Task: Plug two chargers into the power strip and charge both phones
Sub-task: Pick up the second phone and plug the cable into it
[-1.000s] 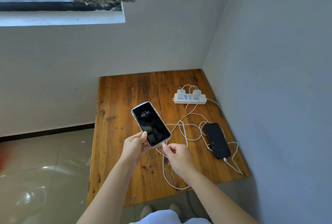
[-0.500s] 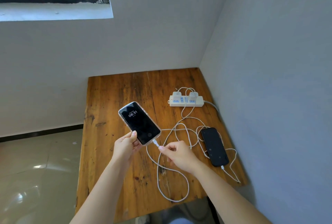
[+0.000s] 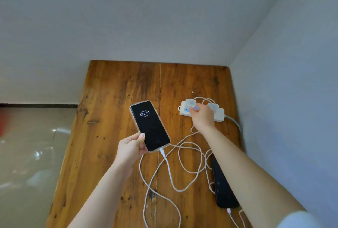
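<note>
My left hand (image 3: pixel 131 147) holds a phone (image 3: pixel 150 125) with a lit screen reading 08:31 above the wooden table (image 3: pixel 113 99). A white cable (image 3: pixel 170 173) is plugged into its bottom end. My right hand (image 3: pixel 202 116) rests on the white power strip (image 3: pixel 220 115), fingers curled, tips touching its blue-marked middle between two white chargers (image 3: pixel 190 102) (image 3: pixel 214 106) that sit in the strip. A second, dark phone (image 3: pixel 222 189) lies on the table at the right, partly under my right forearm, with a cable at its near end.
Loose white cable loops (image 3: pixel 190 156) lie tangled between the strip and the phones. Grey walls (image 3: pixel 283 99) close the table's far and right sides. The strip's grey lead (image 3: pixel 236 123) runs off to the right. A tiled floor (image 3: pixel 33 154) is at the left.
My right hand let go of the cable plug at the lit phone and reached forward to the power strip. The cable now stays in the phone. The view tilted down and closer.
</note>
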`<action>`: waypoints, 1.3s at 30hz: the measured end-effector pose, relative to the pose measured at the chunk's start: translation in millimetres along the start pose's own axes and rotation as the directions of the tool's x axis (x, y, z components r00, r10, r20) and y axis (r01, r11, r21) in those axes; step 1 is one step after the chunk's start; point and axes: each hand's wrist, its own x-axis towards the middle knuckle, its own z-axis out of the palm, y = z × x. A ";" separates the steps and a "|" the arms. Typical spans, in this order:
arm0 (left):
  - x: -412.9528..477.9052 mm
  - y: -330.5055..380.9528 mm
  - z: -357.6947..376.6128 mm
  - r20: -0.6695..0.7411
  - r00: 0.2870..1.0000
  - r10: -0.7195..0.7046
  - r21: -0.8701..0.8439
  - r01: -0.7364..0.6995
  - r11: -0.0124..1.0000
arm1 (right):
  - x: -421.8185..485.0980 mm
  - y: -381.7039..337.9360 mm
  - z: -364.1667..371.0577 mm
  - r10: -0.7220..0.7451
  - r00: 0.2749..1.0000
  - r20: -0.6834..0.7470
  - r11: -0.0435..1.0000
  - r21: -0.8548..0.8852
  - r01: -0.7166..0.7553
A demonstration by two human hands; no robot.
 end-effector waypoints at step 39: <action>-16.4 7.0 -12.8 -0.125 0.990 0.066 -0.118 -0.080 0.990 | -110.5 -19.4 18.8 -0.013 0.733 0.680 0.995 0.078 -0.054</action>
